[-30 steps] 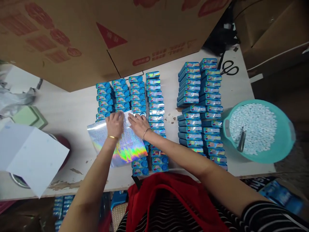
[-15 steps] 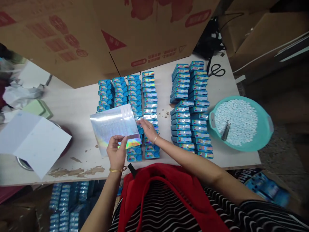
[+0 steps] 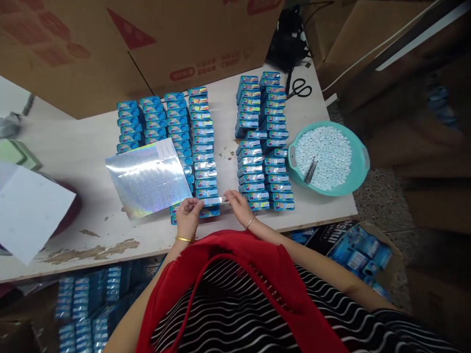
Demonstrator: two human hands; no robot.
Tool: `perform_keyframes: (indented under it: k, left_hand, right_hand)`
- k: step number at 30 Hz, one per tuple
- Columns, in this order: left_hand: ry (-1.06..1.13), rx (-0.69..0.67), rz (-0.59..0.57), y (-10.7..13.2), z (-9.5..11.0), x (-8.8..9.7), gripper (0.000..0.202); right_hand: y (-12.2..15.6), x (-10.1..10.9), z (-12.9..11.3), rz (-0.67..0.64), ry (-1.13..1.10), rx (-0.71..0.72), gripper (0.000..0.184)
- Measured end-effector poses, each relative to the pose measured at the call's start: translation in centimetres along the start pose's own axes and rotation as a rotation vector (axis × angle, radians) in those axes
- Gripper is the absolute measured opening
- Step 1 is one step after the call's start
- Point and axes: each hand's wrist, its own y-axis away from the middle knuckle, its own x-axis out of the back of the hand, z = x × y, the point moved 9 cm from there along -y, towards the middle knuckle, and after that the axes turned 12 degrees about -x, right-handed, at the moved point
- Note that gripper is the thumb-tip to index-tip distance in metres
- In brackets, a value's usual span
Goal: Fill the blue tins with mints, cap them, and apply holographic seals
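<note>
My left hand pinches one end of a small shiny strip, like a sticker label, between thumb and fingers. Just off the strip's other end is my right hand, its fingers stretched toward it and slightly apart. A silvery holographic sheet rests over part of the rows of small blue boxes, left of my hands. Some boxes beneath the sheet and my left hand are hidden. More blue boxes stand in two rows beyond my right hand, with shiny strips along their upper faces.
A turquoise basin of small pale pieces, with a metal tool, stands at right. Black scissors lie behind it. A large carton borders the table's back. White paper sticks out at left.
My left hand has left the sheet and now holds the strip nearer the table's front edge. My right hand has moved off the sheet's edge toward me. The whole view has shifted.
</note>
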Motion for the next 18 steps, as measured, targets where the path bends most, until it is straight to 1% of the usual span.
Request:
perform_keyframes:
  k: [2, 3, 4, 6, 8, 9, 11, 13, 15, 18]
  left_hand:
    - [0.022, 0.004, -0.005, 0.1, -0.1, -0.3, 0.037]
    - [0.022, 0.009, -0.007, 0.1, -0.3, -0.5, 0.037]
    - [0.015, 0.015, -0.010, 0.1, -0.6, -0.6, 0.037]
    - [-0.020, 0.022, -0.027, 0.0, -1.3, -0.7, 0.035]
    - [-0.096, 0.008, -0.061, -0.3, -2.0, -0.9, 0.032]
    - [-0.163, -0.018, -0.082, -0.4, -2.1, -1.0, 0.029]
    - [-0.372, -0.109, -0.109, -0.7, -1.8, -1.0, 0.020]
    - [-0.628, -0.212, -0.114, -0.9, -1.1, -1.0, 0.013]
    - [-0.825, -0.276, -0.127, -1.0, -0.6, -1.2, 0.012]
    - [-0.945, -0.307, -0.167, -1.1, -0.6, -1.8, 0.013]
  right_hand:
    - [-0.2, -0.2, 1.3, -0.018, -0.021, -0.122, 0.059]
    - [-0.3, -0.6, 1.7, -0.055, -0.043, -0.163, 0.060]
    - [-0.3, -1.1, 1.9, -0.095, -0.065, -0.176, 0.058]
    - [-0.4, -1.7, 1.6, -0.133, -0.080, -0.120, 0.051]
    - [-0.6, -1.7, 1.1, -0.105, -0.031, -0.024, 0.045]
    - [-0.7, -1.5, 1.0, -0.078, 0.015, 0.018, 0.041]
    - [-0.9, -1.2, 0.8, -0.015, 0.125, 0.079, 0.034]
    - [-1.1, -0.9, 1.0, 0.030, 0.225, 0.109, 0.028]
    - [-1.3, -0.8, 1.2, 0.050, 0.298, 0.120, 0.025]
    - [-1.7, -0.9, 1.6, 0.061, 0.374, 0.133, 0.023]
